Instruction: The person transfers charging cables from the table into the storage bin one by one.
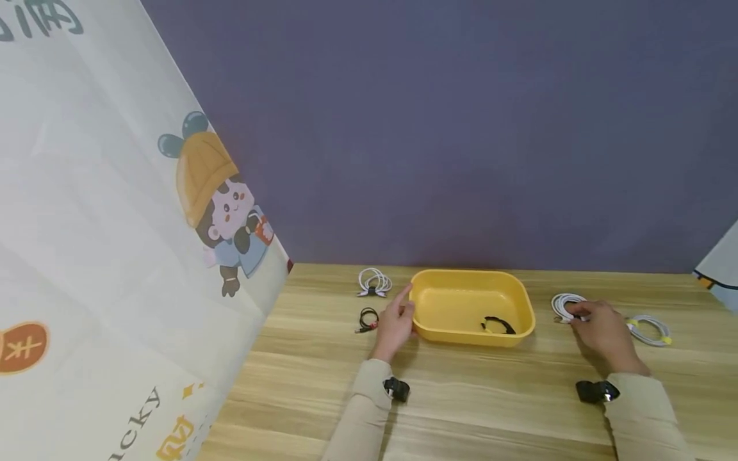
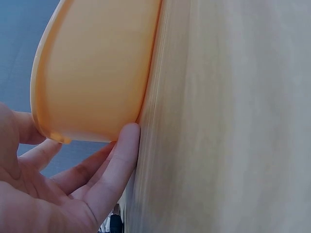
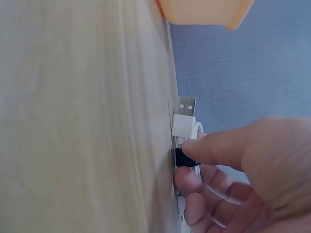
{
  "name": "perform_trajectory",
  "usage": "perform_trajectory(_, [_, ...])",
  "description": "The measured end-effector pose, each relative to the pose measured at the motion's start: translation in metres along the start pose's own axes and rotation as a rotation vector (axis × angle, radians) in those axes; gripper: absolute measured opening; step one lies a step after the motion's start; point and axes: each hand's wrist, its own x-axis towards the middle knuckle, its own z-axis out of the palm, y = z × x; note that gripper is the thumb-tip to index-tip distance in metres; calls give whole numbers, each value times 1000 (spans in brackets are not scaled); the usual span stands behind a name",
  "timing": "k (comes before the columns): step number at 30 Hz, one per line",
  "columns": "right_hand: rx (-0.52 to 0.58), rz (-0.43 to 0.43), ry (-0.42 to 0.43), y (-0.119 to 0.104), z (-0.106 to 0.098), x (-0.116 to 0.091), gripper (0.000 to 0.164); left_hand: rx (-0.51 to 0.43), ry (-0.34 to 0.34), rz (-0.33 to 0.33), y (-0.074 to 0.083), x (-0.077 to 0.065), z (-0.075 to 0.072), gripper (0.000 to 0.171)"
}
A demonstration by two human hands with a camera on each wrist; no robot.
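Note:
A yellow plastic tray [image 1: 461, 337] stands on the wooden table with a small black coiled cable [image 1: 508, 327] inside. My left hand [image 1: 394, 328] rests its fingers against the tray's left end. In the left wrist view, extended fingers [image 2: 127, 145] touch the outside of the end wall. To the right of the tray, my right hand [image 1: 608, 336] pinches a coiled white USB cable [image 1: 565, 299]. The right wrist view shows the thumb and fingers at its black tie [image 3: 183, 158], with the metal USB plug [image 3: 186, 106] sticking out beyond them.
Left of the tray lie a white coiled cable [image 1: 375, 280] and a smaller black one [image 1: 363, 319]. A grey-white coil [image 1: 654, 330] with yellow ties is right of my right hand. A dark blue-grey wall [image 1: 461, 128] backs the table; a printed white sheet [image 1: 104, 192] covers the left side.

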Motion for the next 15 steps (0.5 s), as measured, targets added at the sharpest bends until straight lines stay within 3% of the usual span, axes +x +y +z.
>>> perform_trajectory(9, [15, 25, -37, 7, 6, 1, 21, 6, -1, -9, -4, 0, 3, 45])
perform_trajectory(15, [3, -3, -53, 12, 8, 3, 26, 12, 1, -3, -4, 4, 5, 45])
